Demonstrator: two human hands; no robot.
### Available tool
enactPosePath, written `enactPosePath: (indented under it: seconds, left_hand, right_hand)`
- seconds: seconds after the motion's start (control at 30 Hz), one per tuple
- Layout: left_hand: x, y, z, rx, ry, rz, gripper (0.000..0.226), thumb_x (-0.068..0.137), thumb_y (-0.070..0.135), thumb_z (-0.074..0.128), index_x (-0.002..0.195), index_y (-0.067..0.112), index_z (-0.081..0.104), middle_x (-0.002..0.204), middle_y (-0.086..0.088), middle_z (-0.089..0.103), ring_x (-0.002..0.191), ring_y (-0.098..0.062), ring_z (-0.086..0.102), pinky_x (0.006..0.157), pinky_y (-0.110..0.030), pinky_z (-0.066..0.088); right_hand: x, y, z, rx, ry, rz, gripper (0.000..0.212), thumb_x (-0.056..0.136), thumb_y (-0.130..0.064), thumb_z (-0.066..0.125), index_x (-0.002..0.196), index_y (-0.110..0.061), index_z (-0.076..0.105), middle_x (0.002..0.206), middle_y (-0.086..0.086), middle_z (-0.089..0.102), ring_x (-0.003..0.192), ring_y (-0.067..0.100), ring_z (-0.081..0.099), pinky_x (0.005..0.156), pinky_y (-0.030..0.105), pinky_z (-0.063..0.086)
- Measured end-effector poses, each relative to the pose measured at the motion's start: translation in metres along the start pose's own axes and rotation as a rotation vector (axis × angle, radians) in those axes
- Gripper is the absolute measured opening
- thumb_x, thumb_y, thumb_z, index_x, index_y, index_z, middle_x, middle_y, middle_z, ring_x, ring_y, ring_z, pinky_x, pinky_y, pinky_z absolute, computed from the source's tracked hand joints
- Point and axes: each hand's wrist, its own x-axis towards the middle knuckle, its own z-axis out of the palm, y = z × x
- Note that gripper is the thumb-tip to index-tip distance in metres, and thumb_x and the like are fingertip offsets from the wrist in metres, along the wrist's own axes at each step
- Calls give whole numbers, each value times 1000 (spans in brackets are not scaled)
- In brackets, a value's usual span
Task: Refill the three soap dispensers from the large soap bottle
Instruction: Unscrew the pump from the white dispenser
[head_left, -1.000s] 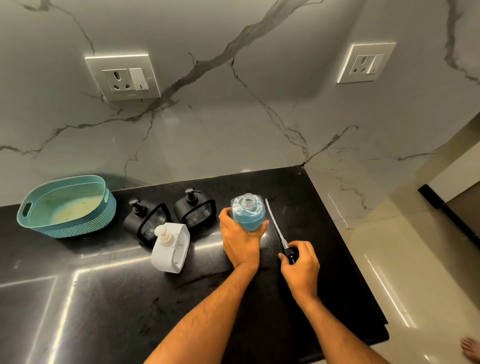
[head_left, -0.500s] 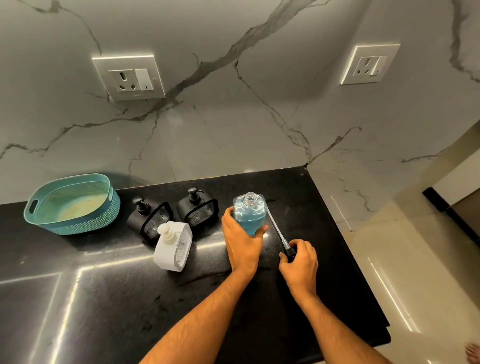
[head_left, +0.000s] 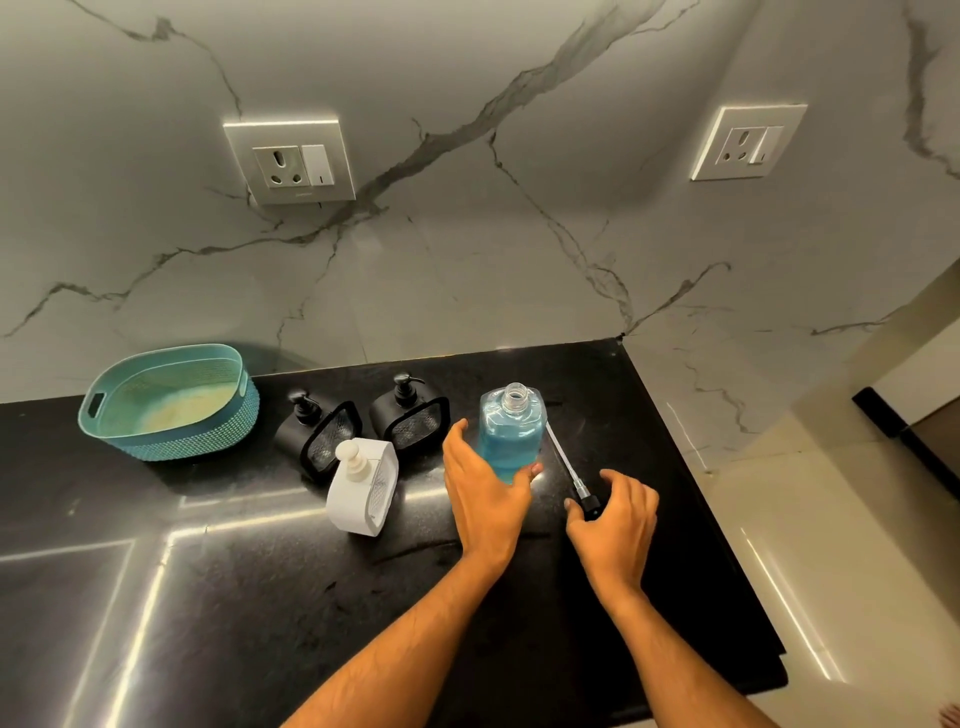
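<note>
The large clear soap bottle (head_left: 511, 439) with blue liquid stands upright on the black counter (head_left: 234, 597), its neck uncapped. Its black pump with a long tube (head_left: 566, 467) lies on the counter just right of it. My left hand (head_left: 483, 504) is beside the bottle's left front with straight fingers; only the thumb tip touches the bottle. My right hand (head_left: 618, 522) hovers with loosely spread fingers over the pump's head, not gripping it. Two black dispensers (head_left: 317, 436) (head_left: 410, 415) and a white dispenser (head_left: 363, 486) stand left of the bottle, pumps on.
A teal plastic basket (head_left: 166, 402) sits at the back left of the counter. The counter ends in a corner on the right, with pale floor (head_left: 831, 545) below. Two wall sockets (head_left: 291, 161) (head_left: 748, 143) are set in the marble wall behind.
My left hand has loosened its grip on the bottle and its fingers have straightened. My right hand has let go of the pump head, which now lies on the counter.
</note>
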Motion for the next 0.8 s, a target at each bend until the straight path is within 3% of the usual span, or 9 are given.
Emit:
enactPosePath:
  seconds: [0.13, 0.23, 0.4, 0.6, 0.8]
  left_hand:
    - [-15, 3, -27, -30, 13, 33, 106, 70, 38, 95, 153, 14, 33, 153, -1, 43, 144, -16, 41, 121, -39, 37]
    - [-25, -1, -55, -40, 25, 66, 102, 72, 36, 94, 152, 18, 34, 151, 2, 45, 143, -13, 42, 120, -36, 38]
    - [-32, -21, -106, -7, 121, 130, 95, 75, 28, 94, 151, 17, 36, 150, 3, 46, 141, -13, 45, 119, -39, 41]
    - [-20, -49, -153, 62, 241, 88, 96, 73, 26, 94, 149, 13, 38, 147, -1, 46, 135, -19, 47, 113, -42, 44]
    - [-4, -71, -163, 86, 118, -24, 98, 78, 30, 88, 154, 13, 29, 153, -6, 42, 140, -21, 44, 113, -32, 39]
  right_hand:
    - [-14, -21, -9, 126, 129, -147, 50, 69, -17, 87, 113, -10, 66, 109, 4, 64, 108, 24, 53, 90, 39, 49]
    - [-32, -42, -9, 219, 131, -243, 41, 73, -11, 85, 109, -9, 67, 107, 2, 64, 103, 21, 55, 89, 32, 49]
    - [-58, -80, 5, 358, 23, -398, 34, 76, -7, 79, 107, -9, 67, 106, 0, 64, 101, 20, 61, 90, 32, 51]
    - [-67, -140, 34, 479, -158, -444, 36, 77, -10, 76, 111, -15, 67, 106, -4, 63, 90, 14, 62, 81, 36, 56]
    - [-60, -188, 58, 512, -258, -495, 44, 78, -16, 79, 120, -12, 65, 116, -3, 63, 102, 15, 63, 88, 34, 56]
